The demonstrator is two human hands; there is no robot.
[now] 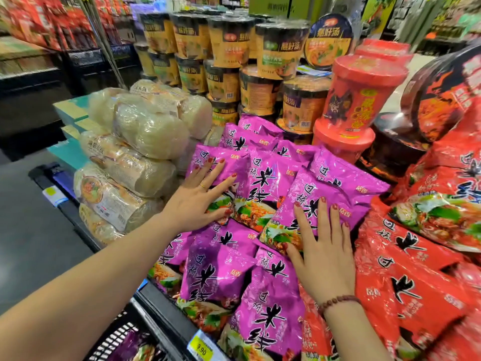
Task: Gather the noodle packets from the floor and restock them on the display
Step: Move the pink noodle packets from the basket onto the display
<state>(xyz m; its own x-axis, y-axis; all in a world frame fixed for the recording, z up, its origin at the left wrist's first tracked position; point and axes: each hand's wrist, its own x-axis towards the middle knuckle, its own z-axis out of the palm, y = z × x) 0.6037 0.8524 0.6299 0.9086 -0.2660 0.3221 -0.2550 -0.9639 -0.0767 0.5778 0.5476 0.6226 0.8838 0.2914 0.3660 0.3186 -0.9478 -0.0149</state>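
Observation:
Several purple noodle packets (pixel 263 178) lie heaped on the display shelf (pixel 166 311) in the middle of the view. My left hand (pixel 200 196) lies flat with fingers spread on a purple packet at the pile's left side. My right hand (pixel 322 251) presses flat on another purple packet (pixel 325 194) at the pile's right side. Neither hand grips anything. More purple packets (pixel 218 277) lie lower in the pile, toward me.
Red noodle packets (pixel 406 277) fill the right. Clear bags of pale vermicelli (pixel 145 131) stack on the left. Noodle cups (pixel 234 48) and red tubs (pixel 359 100) stand behind. A black basket (pixel 114 342) holding purple packets sits below the shelf edge with a yellow price tag (pixel 200 347).

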